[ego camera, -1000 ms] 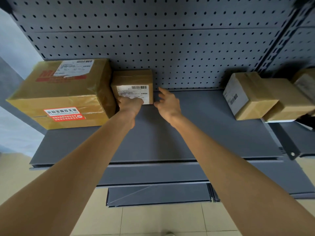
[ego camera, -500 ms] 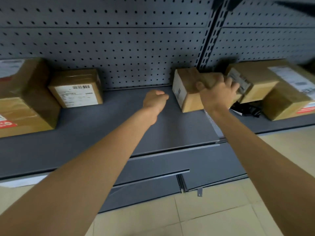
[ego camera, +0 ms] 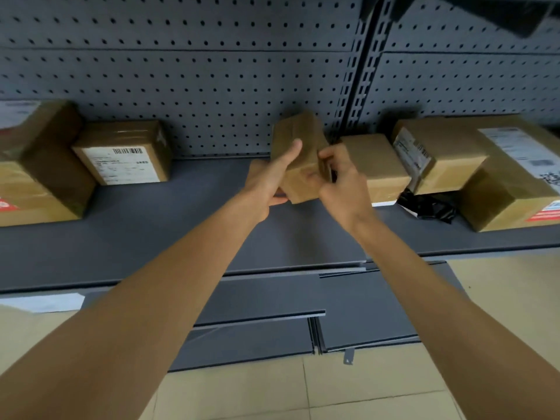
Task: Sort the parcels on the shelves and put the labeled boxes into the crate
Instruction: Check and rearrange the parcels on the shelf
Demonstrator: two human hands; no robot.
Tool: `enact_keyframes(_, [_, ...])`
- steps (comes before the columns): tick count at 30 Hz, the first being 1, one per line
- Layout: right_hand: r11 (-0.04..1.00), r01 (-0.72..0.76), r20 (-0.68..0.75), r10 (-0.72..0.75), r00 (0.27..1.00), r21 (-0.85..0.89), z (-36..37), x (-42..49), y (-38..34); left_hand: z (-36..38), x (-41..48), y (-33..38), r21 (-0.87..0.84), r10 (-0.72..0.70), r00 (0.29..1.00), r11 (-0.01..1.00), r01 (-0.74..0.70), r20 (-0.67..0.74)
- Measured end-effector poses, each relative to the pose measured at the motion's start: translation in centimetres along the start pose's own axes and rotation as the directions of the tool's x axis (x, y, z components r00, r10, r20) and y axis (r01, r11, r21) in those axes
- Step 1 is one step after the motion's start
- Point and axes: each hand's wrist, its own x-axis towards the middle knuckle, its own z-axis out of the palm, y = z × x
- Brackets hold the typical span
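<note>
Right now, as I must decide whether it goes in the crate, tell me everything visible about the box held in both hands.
The small box is brown cardboard under glossy tape, tilted, held over the shelf. The left hand grips its left side, thumb on the front face; the right hand pinches its right edge. No label shows on the visible faces.
</note>
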Motion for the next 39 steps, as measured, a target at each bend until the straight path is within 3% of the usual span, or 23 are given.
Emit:
enact_keyframes(4, [0.992, 0.037, 0.081, -0.047, 0.996, 0.118, 2.0, -0.5, -1.1, -2.7, -0.2, -0.3, 0.030, 0.034, 0.993, 0.999, -0.031, -0.114])
enact_keyframes(6, [0.947, -0.114, 0.116, 0.082, 0.990, 0.301, 2.8, -0.5, -1.9, -3.9, -0.3, -0.6, 0.081, 0.109, 0.971, 0.992, -0.093, -0.211])
enact_keyframes(8, [0.833, -0.292, 0.191, 0.227, 0.955, 0.470, 3.6, -0.4, -2.6, -4.9, -0.7, -1.1, 0.274, 0.265, 0.933, 0.942, -0.195, -0.246])
enact_keyframes(11, [0.757, -0.381, 0.256, 0.285, 0.924, 0.531, 4.5, 0.1, -3.4, -5.8, -2.0, -1.6, 0.480, 0.476, 0.873, 0.793, -0.374, -0.106])
enact_keyframes(14, [0.725, -0.402, 0.290, 0.284, 0.914, 0.559, 5.4, 0.0, -3.7, -6.9, -3.2, -1.8, 0.553, 0.528, 0.849, 0.700, -0.452, 0.025])
enact_keyframes(16, [0.681, -0.424, 0.293, 0.307, 0.905, 0.597, 6.0, -0.1, -3.5, -7.9, -3.6, -1.8, 0.527, 0.525, 0.851, 0.717, -0.456, 0.022])
enact_keyframes(18, [0.556, -0.460, 0.340, 0.312, 0.887, 0.692, 6.4, -0.2, -3.2, -9.3, -3.6, -1.9, 0.448, 0.506, 0.856, 0.793, -0.412, -0.109])
enact_keyframes(20, [0.423, -0.478, 0.397, 0.268, 0.878, 0.770, 6.7, -0.3, -3.0, -10.8, -3.6, -2.1, 0.304, 0.405, 0.888, 0.893, -0.333, -0.218])
enact_keyframes(21, [0.397, -0.485, 0.420, 0.243, 0.874, 0.779, 6.8, -0.4, -2.9, -11.4, -3.7, -2.3, 0.221, 0.337, 0.918, 0.931, -0.291, -0.209])
enact_keyframes(25, [0.475, -0.523, 0.465, 0.244, 0.851, 0.708, 7.7, -0.7, -2.2, -12.1, -4.3, -3.1, -0.006, 0.241, 0.967, 0.970, -0.243, -0.083])
enact_keyframes(34, [0.736, -0.497, 0.372, 0.349, 0.860, 0.460, 11.0, 0.0, -2.9, -13.9, -2.7, -4.4, -0.033, 0.208, 0.943, 0.974, -0.224, -0.258])
enact_keyframes(39, [0.753, -0.502, 0.353, 0.373, 0.858, 0.425, 14.1, 2.1, -4.8, -15.8, -0.7, -4.0, -0.033, 0.174, 0.929, 0.980, -0.195, -0.326])
